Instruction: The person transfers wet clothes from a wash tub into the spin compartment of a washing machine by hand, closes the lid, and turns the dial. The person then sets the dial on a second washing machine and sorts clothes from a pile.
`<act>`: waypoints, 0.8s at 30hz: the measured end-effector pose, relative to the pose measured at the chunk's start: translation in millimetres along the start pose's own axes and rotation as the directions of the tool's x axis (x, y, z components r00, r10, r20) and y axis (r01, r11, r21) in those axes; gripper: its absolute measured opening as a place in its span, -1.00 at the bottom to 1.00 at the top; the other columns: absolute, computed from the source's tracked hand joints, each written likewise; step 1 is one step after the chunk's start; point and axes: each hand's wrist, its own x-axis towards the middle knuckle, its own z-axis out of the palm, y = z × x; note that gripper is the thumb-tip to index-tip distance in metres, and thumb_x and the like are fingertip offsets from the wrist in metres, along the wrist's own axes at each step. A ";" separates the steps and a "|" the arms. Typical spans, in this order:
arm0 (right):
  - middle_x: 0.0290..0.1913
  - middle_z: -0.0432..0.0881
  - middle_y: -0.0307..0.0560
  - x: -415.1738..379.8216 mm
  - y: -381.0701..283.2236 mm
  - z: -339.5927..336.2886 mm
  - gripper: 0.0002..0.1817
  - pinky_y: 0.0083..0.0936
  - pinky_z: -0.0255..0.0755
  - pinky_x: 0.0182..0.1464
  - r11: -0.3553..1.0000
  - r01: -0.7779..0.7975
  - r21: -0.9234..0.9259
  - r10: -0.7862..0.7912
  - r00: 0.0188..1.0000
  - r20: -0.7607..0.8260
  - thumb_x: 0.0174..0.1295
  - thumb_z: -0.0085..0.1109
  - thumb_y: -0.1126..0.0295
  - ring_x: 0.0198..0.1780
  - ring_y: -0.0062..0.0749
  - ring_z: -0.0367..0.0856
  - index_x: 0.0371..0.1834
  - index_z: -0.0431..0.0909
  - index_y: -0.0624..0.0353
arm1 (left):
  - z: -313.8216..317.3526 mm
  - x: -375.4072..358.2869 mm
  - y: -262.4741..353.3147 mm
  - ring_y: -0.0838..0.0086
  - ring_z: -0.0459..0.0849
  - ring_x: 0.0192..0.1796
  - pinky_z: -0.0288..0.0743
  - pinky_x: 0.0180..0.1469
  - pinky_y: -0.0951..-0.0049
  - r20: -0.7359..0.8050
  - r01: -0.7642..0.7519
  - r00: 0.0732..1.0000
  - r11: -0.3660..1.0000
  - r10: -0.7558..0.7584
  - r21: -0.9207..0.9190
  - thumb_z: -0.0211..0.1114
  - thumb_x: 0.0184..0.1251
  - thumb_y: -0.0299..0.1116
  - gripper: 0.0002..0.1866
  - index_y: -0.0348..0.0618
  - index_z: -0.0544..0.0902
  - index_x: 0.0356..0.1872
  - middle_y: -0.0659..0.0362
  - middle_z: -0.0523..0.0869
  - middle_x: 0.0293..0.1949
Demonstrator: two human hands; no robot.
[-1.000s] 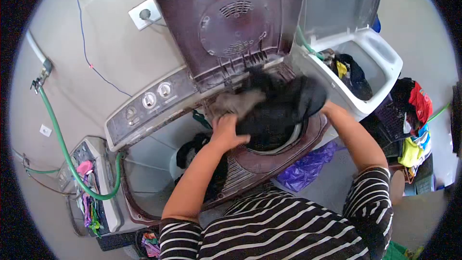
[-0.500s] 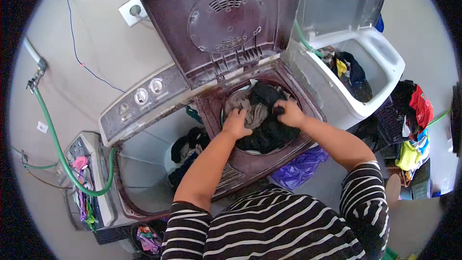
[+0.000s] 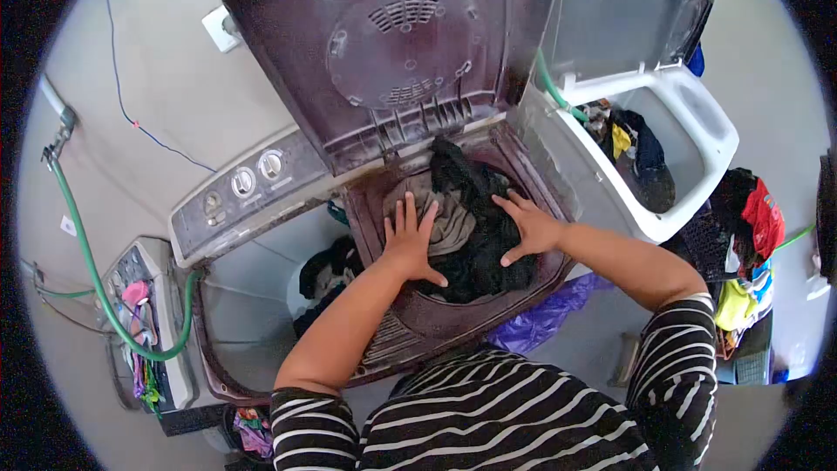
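I have the left hand and right hand fingers-spread over dark clothes in the round opening of the maroon deck; I judge these soft, limp, heavier if damp, best gripped by thick central folds

A laundry area: a maroon-lidded, 2-tub washing machine at centre, a white washer at upper right, a green hose at left, clothes heaped at right.

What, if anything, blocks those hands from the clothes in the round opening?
Nothing visible: the maroon lid stands raised, and the left hand and right hand spread at the sides of the grey and black clothes.
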 end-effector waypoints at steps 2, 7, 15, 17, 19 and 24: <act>0.19 0.20 0.40 -0.6 3.0 9.4 0.01 -0.18 0.29 0.08 0.999 0.035 0.025 -0.037 0.994 0.102 -0.30 0.41 -0.01 0.09 0.20 0.36 0.23 0.18 0.30 | 5.5 -0.7 7.1 -0.09 -0.23 0.39 0.13 0.19 -0.16 -0.025 -0.061 0.998 0.998 0.061 0.019 0.50 -0.23 -0.10 0.23 0.20 -0.29 0.37 -0.12 -0.40 0.36; 0.11 0.36 0.22 53.3 11.9 74.4 -0.21 -0.09 0.31 0.01 0.962 -0.184 -0.204 0.265 0.820 0.508 -0.33 0.34 0.08 -0.02 0.05 0.43 0.04 0.36 0.27 | 21.8 38.4 8.9 -0.08 -0.29 0.39 0.12 0.21 -0.16 0.383 0.043 0.924 0.996 -0.012 -0.072 0.51 -0.21 -0.15 0.24 0.34 -0.33 0.36 -0.10 -0.50 0.35; -0.14 0.46 0.26 100.0 66.8 180.1 -0.55 -0.15 0.39 -0.17 0.834 0.478 -0.276 -0.030 0.538 0.843 -0.18 0.20 0.27 -0.23 0.04 0.42 -0.19 0.52 0.30 | 91.4 95.9 19.2 -0.15 -0.31 0.37 0.14 0.12 -0.31 0.439 0.213 0.874 0.976 -0.209 0.041 0.37 -0.03 -0.40 0.12 0.44 -0.35 0.34 -0.13 -0.48 0.35; -0.29 0.52 0.13 102.4 70.1 192.0 -0.67 -0.20 0.41 -0.26 0.847 0.489 -0.208 -0.009 0.405 0.914 -0.19 0.19 0.29 -0.37 -0.10 0.40 -0.33 0.57 0.26 | 119.7 103.9 22.3 -0.18 -0.32 0.37 0.15 0.08 -0.35 0.376 0.263 0.891 0.964 -0.256 0.034 0.29 0.03 -0.48 0.08 0.45 -0.35 0.34 -0.14 -0.48 0.35; -0.44 0.58 0.01 106.4 74.7 202.6 -0.77 -0.25 0.43 -0.34 0.857 0.494 -0.149 0.014 0.265 0.964 -0.20 0.18 0.31 -0.50 -0.24 0.38 -0.48 0.62 0.22 | 123.6 106.1 27.3 -0.19 -0.32 0.37 0.15 0.08 -0.35 0.370 0.266 0.891 0.963 -0.262 0.041 0.26 0.04 -0.51 0.06 0.47 -0.35 0.34 -0.13 -0.47 0.35; -0.46 0.59 -0.01 79.4 103.5 248.5 -0.81 -0.27 0.43 -0.38 0.907 0.348 -0.237 0.050 0.470 0.881 -0.21 0.21 0.30 -0.47 -0.23 0.45 -0.54 0.61 0.17 | 132.4 111.0 43.1 -0.20 -0.35 0.36 0.14 0.07 -0.34 0.324 0.261 0.903 0.959 -0.283 0.112 0.17 0.09 -0.59 0.03 0.55 -0.35 0.33 -0.10 -0.46 0.36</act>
